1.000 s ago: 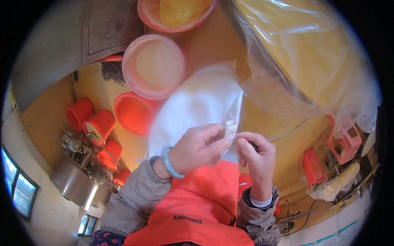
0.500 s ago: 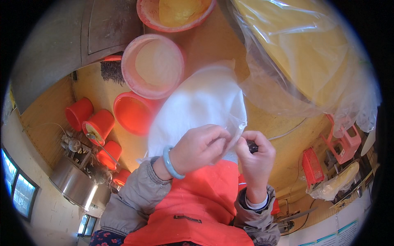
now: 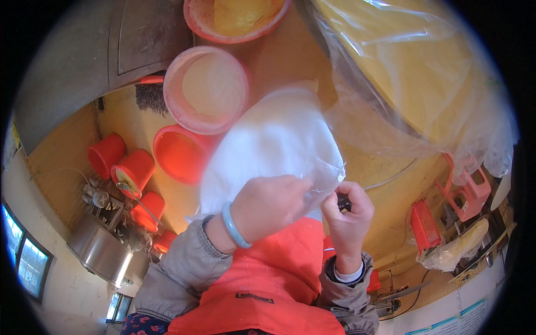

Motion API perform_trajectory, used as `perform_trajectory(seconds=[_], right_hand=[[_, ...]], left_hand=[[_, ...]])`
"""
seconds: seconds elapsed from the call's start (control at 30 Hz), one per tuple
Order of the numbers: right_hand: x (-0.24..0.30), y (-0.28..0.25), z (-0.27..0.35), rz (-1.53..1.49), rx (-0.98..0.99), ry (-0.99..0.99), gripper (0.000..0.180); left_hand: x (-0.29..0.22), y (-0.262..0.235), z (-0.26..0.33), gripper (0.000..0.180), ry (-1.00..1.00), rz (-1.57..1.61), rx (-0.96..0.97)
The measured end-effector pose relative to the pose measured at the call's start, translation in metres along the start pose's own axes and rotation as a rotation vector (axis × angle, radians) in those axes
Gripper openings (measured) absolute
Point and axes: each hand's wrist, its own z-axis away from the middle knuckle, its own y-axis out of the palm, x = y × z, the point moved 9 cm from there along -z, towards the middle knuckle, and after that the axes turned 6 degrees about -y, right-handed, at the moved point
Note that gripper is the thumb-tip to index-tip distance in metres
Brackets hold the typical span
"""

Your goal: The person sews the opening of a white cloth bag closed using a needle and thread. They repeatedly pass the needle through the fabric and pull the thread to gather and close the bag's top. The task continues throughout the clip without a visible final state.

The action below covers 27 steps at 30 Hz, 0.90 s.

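A large white sack (image 3: 268,134) stands in front of me, its mouth edge drawn toward me with clear plastic film (image 3: 321,184) along it. My left hand (image 3: 265,206), with a pale blue bangle at the wrist, is closed on this edge; motion blurs its fingertips. Beside the sack's right corner, my right hand (image 3: 350,215) is curled round a small black object (image 3: 343,202), mostly hidden in the fist, so its kind does not show. The right thumb and forefinger meet close to the film's edge. A red apron covers my front below both hands.
Beyond the sack are a pink tub (image 3: 206,89) holding pale powder and another tub (image 3: 237,19) with yellowish contents. Red buckets (image 3: 134,170) stand left, near a steel machine (image 3: 100,245). Plastic sheeting over a yellow surface (image 3: 407,67) lies far right; a pink stool (image 3: 466,190) is below it.
The film edge and sack corner have shifted slightly right and toward me. My left hand has turned a little, its fingers moving along the edge; the right hand stays nearly in place.
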Motion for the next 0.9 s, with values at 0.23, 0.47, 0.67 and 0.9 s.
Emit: perform_trajectory(seconds=[0.23,0.47,0.67,0.9], right_hand=[[0.035,-0.008,-0.008,0.303,0.040,-0.352,0.017],[0.035,-0.013,-0.008,0.444,-0.133,-0.359,0.017],[0.039,-0.009,-0.012,0.433,-0.040,-0.430,0.018],[0.036,-0.008,-0.010,0.253,-0.018,-0.364,0.020]], left_hand=[[-0.008,0.000,0.001,0.015,0.038,0.151,0.115],[-0.008,0.003,-0.003,0.010,0.011,0.343,0.122],[-0.005,-0.001,-0.007,0.011,-0.229,0.419,-0.070],[-0.008,0.001,-0.021,0.018,-0.152,0.330,-0.263]])
